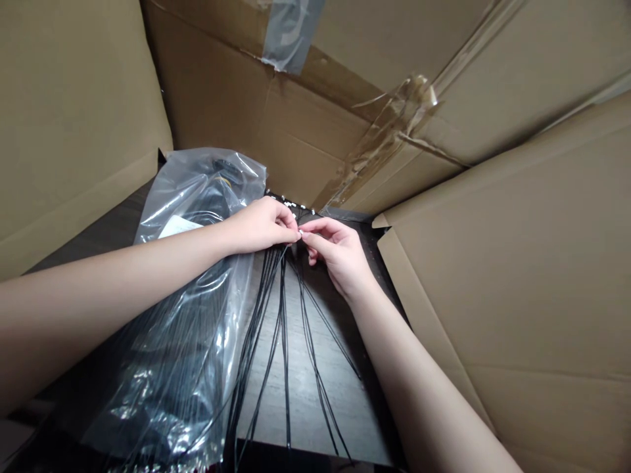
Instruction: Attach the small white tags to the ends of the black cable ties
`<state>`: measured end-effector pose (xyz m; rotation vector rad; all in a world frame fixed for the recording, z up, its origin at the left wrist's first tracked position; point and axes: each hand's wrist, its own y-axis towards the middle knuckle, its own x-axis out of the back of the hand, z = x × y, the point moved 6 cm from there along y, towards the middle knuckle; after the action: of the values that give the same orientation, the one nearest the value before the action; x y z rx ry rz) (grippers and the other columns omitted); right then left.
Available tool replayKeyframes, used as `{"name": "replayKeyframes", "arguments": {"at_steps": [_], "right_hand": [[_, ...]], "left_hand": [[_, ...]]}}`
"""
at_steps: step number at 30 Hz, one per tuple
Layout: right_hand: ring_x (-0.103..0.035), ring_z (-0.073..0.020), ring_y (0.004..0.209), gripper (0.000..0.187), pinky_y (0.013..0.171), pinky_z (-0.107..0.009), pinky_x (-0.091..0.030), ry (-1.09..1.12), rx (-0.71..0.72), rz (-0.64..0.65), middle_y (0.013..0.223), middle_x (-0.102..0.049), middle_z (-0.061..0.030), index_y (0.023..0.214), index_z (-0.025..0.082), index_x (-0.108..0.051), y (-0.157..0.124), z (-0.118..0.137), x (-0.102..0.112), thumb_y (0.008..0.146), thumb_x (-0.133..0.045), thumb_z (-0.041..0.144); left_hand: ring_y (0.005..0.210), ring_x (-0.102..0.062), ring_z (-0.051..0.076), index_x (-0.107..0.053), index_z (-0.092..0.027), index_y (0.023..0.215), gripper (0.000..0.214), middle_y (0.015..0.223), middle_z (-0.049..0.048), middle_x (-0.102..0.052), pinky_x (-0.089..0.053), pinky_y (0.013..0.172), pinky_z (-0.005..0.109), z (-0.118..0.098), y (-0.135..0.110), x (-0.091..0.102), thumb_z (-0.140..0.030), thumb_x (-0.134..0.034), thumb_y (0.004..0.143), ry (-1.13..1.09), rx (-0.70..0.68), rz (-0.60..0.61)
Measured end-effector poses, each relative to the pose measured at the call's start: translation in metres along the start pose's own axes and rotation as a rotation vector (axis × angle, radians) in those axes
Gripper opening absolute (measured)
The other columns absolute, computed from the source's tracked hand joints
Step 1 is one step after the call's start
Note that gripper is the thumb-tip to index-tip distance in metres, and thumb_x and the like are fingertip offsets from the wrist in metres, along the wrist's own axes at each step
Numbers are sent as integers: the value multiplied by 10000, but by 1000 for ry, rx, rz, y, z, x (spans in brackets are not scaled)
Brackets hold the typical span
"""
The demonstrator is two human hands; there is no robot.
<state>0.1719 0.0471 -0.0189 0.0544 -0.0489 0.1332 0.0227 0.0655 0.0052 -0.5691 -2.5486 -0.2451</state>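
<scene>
My left hand point(266, 225) is closed in a pinch over the upper ends of several thin black wires point(284, 328). One wire appears to run up into its fingertips. My right hand point(340, 253) meets it from the other side, thumb and forefinger pinched on a small white connector point(300, 234). The fingertips of both hands nearly touch, and they hide most of the joint between wire and connector. Below the hands the wires fan out over the dark table point(315, 394) toward its front edge. Just behind the hands lie several small white connectors point(290, 205).
A clear plastic bag point(197, 368) full of black wires lies at the left, partly under my left forearm, with a white label point(178, 226) on it. Cardboard walls point(522, 263) enclose the table at left, back and right. Brown tape point(365, 148) covers the back seam.
</scene>
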Motion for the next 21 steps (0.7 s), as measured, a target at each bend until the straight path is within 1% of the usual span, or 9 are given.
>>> {"name": "replayKeyframes", "arguments": {"at_steps": [5, 10, 21], "right_hand": [[-473, -50, 481, 226, 426, -190, -431, -21, 0, -14, 637, -618, 41, 809, 168, -716, 1, 0, 0, 671, -823, 311], [-459, -46, 467, 240, 412, -193, -418, -45, 3, -21, 653, -625, 37, 802, 165, -708, 2, -2, 0, 660, -821, 322], [-467, -46, 475, 213, 423, -195, -438, -8, 14, -7, 664, -626, 41, 795, 170, -702, 0, 1, -1, 674, -820, 300]], "left_hand": [[649, -598, 129, -763, -134, 782, 149, 703, 15, -721, -397, 619, 246, 0, 0, -1, -268, -699, 763, 8, -5, 8], [652, -604, 133, -766, -139, 780, 145, 702, 16, -724, -396, 616, 249, 2, 0, -1, -264, -702, 747, -13, 12, 18], [673, -616, 136, -757, -132, 781, 141, 722, 23, -732, -412, 628, 251, 3, 1, -2, -256, -692, 765, -37, 6, 23]]}}
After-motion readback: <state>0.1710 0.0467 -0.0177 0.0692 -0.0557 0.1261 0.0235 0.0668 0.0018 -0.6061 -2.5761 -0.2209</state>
